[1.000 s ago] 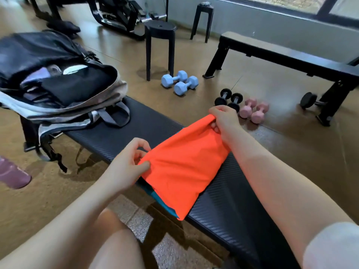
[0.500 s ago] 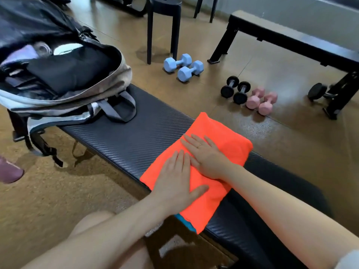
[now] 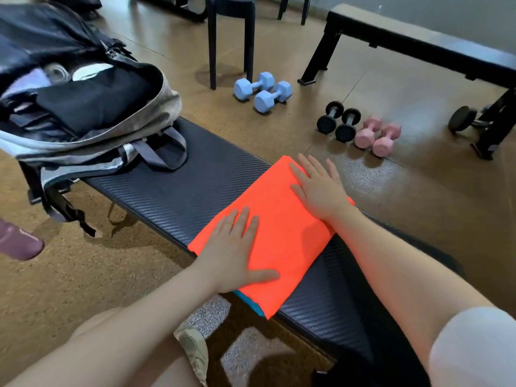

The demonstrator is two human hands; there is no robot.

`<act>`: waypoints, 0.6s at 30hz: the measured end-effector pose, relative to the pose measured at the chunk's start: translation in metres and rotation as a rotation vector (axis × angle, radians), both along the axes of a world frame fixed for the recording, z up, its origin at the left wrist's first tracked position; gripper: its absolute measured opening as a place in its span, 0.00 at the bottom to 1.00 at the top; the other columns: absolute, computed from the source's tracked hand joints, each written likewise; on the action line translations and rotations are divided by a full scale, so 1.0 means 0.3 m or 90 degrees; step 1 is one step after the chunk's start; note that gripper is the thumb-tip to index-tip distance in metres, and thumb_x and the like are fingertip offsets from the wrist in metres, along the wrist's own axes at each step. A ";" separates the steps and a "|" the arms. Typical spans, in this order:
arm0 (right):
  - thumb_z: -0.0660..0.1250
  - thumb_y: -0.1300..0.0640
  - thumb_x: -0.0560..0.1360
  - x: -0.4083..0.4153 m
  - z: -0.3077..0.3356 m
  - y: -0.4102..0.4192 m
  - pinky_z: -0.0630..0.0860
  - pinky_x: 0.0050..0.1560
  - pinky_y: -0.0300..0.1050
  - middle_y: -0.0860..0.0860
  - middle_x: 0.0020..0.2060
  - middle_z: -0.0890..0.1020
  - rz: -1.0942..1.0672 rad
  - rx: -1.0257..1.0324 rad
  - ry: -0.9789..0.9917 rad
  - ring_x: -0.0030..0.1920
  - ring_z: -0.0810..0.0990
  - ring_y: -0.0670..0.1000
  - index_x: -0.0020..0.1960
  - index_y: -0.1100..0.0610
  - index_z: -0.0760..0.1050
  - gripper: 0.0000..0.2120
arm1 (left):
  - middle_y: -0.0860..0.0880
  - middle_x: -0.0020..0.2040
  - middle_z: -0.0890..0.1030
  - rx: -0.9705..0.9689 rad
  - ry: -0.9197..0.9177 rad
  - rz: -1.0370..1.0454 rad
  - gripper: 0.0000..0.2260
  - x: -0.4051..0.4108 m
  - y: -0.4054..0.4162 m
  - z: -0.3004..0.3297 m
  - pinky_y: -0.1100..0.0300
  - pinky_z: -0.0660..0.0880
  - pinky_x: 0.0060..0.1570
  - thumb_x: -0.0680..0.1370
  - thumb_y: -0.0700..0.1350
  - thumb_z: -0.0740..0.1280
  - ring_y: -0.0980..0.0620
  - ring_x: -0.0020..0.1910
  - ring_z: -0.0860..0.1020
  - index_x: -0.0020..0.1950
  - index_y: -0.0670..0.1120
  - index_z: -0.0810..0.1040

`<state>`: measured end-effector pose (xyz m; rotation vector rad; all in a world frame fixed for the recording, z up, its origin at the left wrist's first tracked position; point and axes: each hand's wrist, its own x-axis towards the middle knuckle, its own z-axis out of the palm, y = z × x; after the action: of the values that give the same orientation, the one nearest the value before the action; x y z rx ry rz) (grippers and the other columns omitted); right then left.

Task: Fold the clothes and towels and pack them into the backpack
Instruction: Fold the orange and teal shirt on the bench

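So the orange folded cloth (image 3: 282,233) is lying flat on the black padded bench (image 3: 173,191), a bit right of center in the view, with a strip of blue fabric (image 3: 250,300) peeking out from under its near edge. Both hands are pressed flat on it, fingers straight and slightly spread, not gripping anything. The left hand (image 3: 237,255) sits on the near-left part of the cloth, around 7 o'clock from its middle, and the right hand (image 3: 318,188) is on the far-right part, around 1 o'clock. The backpack (image 3: 92,129) is at the bench's far-left end, about 10 o'clock from the cloth and well apart from it, unzipped wide with a black garment (image 3: 95,101) already sitting inside. On the floor beyond the bench there are blue dumbbells (image 3: 262,90) at 12 o'clock, plus black dumbbells (image 3: 339,121) and pink dumbbells (image 3: 378,135) side by side at about 1 o'clock.
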<state>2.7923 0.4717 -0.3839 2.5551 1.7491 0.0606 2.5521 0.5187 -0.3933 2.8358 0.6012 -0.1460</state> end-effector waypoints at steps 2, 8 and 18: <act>0.56 0.56 0.76 -0.083 0.014 -0.029 0.68 0.65 0.61 0.63 0.68 0.70 0.084 0.155 0.011 0.65 0.71 0.63 0.63 0.58 0.74 0.19 | 0.41 0.76 0.53 -0.087 -0.077 0.000 0.52 -0.022 0.030 0.029 0.53 0.50 0.73 0.62 0.78 0.40 0.44 0.75 0.55 0.74 0.44 0.59; 0.58 0.49 0.75 -0.333 0.045 -0.235 0.75 0.44 0.48 0.58 0.46 0.79 0.394 0.182 0.157 0.41 0.80 0.58 0.46 0.60 0.77 0.16 | 0.40 0.63 0.73 -0.089 -0.135 0.119 0.26 -0.069 0.074 0.037 0.45 0.69 0.61 0.71 0.61 0.50 0.39 0.60 0.73 0.56 0.47 0.79; 0.78 0.47 0.56 -0.475 -0.045 -0.383 0.77 0.34 0.43 0.54 0.43 0.82 0.307 0.156 -0.014 0.38 0.82 0.56 0.52 0.55 0.72 0.29 | 0.44 0.68 0.67 -0.201 -0.156 0.184 0.17 -0.133 0.004 0.019 0.57 0.60 0.69 0.75 0.51 0.67 0.47 0.68 0.66 0.62 0.48 0.77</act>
<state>2.6497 0.3569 -0.3975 2.1902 2.4393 0.3360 2.5123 0.5199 -0.3875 2.3860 0.8380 0.1436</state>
